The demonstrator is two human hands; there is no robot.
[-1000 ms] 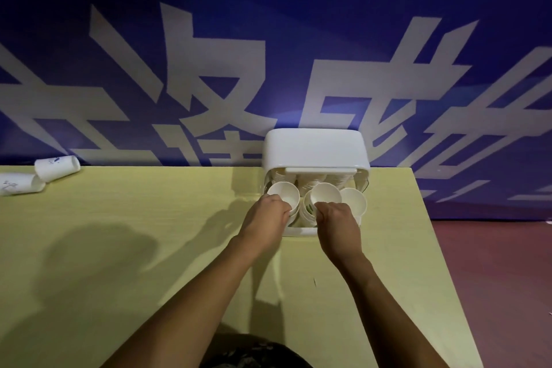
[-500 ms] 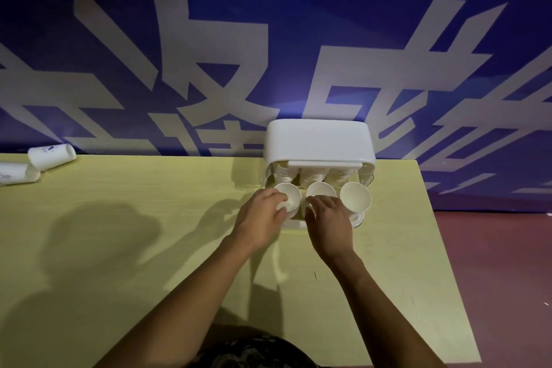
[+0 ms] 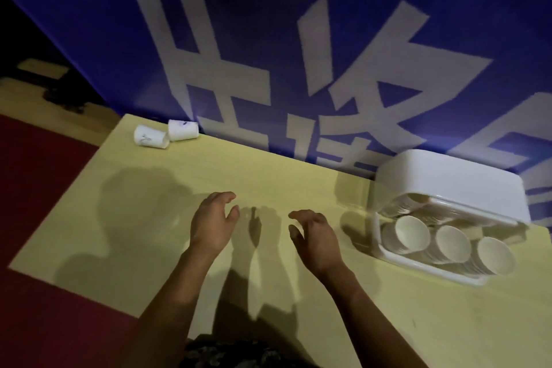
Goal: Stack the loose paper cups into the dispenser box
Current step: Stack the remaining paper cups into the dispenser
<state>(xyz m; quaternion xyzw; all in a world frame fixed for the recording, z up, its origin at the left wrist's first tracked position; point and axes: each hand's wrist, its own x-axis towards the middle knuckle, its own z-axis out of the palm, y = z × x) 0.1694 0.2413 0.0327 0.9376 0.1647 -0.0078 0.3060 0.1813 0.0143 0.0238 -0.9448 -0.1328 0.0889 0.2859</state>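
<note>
The white dispenser box (image 3: 448,182) stands at the right against the blue wall, with three rows of stacked paper cups (image 3: 451,243) showing their open mouths at its front. Two loose white paper cups lie on their sides at the table's far left corner, one (image 3: 150,136) nearer the edge and one (image 3: 182,130) by the wall. My left hand (image 3: 212,222) and my right hand (image 3: 313,237) hover over the middle of the table, left of the box. Both have loosely spread fingers and hold nothing.
The yellow table (image 3: 149,218) ends at the left over a red floor (image 3: 38,173). A blue banner with large white characters (image 3: 298,54) backs the table. Some dark objects sit on the floor beyond the far left corner.
Both hands have let go of the cups in the box and pulled back to the left. The view has swung left, bringing the two loose cups closer to the middle.
</note>
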